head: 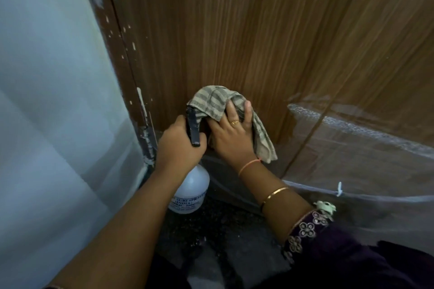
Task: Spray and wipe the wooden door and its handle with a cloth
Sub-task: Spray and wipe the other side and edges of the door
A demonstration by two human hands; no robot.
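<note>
The wooden door (246,30) fills the upper middle and right of the head view, seen near its bottom edge. My right hand (231,135) presses a grey-and-beige striped cloth (211,103) flat against the door's lower part, fingers spread over the cloth, part of which hangs down to the right. My left hand (179,145) grips the black trigger head of a white spray bottle (192,191), right beside the cloth; the bottle's body hangs below the hand. No door handle is in view.
A pale blue-grey wall (54,101) stands at the left, with the dark door frame (122,54) flecked with white paint. A sheer mesh curtain (364,159) hangs at the lower right. Dark speckled floor (223,230) lies below.
</note>
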